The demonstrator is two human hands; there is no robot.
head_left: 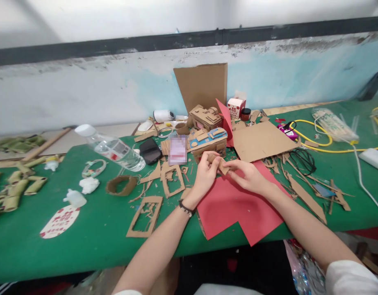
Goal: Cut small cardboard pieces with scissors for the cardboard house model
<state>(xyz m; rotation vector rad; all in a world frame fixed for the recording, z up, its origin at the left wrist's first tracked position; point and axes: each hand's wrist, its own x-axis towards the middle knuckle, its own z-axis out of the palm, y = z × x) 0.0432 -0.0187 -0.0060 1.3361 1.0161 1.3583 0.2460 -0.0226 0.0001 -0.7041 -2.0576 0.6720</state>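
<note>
Centrally, one small cardboard piece [222,167], by the red paper's [235,205] far edge; left hand [206,169] and right hand [249,176] pinch opposite ends, thumbs against fingers, apparently for steadiness; blue-topped cardboard box [218,146] just behind.

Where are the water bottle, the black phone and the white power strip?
Water bottle [115,150]: head view, on its clear body.
Black phone [150,151]: head view, on its dark face.
White power strip [374,159]: head view, on its visible top.
</note>
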